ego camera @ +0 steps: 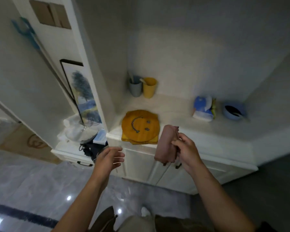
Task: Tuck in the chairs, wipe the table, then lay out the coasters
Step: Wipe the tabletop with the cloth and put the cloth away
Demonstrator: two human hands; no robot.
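Note:
A stack of yellow round coasters [140, 127] with a smiley face on top lies at the front left corner of a white sideboard [208, 141]. My right hand [185, 148] pinches a folded pink cloth [166, 143], which hangs in the air in front of the sideboard's edge, just right of the coasters. My left hand [110, 157] hovers with relaxed, spread fingers below and left of the coasters and holds nothing. No table or chairs are in view.
On the sideboard stand a grey cup [135, 87] and a yellow cup [149, 87] at the back, a blue tissue pack [203, 108] and a blue bowl [233, 111] to the right. A lower shelf at left holds a framed picture [83, 92], plastic bags [77, 129] and dark clutter.

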